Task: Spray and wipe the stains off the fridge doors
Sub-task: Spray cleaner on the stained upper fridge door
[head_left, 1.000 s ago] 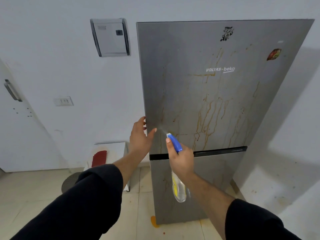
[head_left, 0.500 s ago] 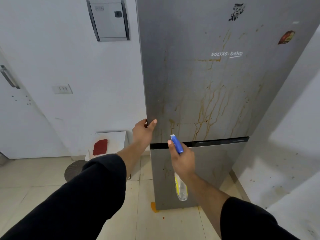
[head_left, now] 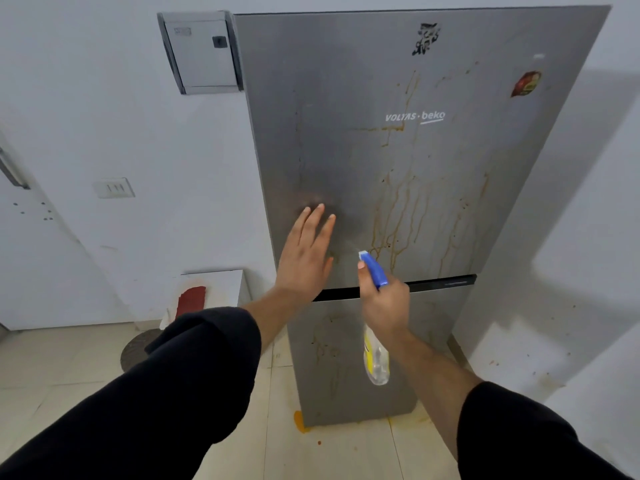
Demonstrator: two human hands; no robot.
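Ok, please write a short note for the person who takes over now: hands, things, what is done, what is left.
Left hand: open, fingers straight, at the upper door, low on its left part.
Right hand: grips the spray bottle, nozzle toward that door.
Done: nothing visibly wiped; brown stains run down the upper door, fainter ones mark the lower door.
Left: spray and wipe both doors. Neither hand holds a cloth.

Our left grip (head_left: 304, 261) lies flat on the stained upper fridge door (head_left: 450, 188); our right grip (head_left: 386, 306) holds the spray bottle (head_left: 376, 362).
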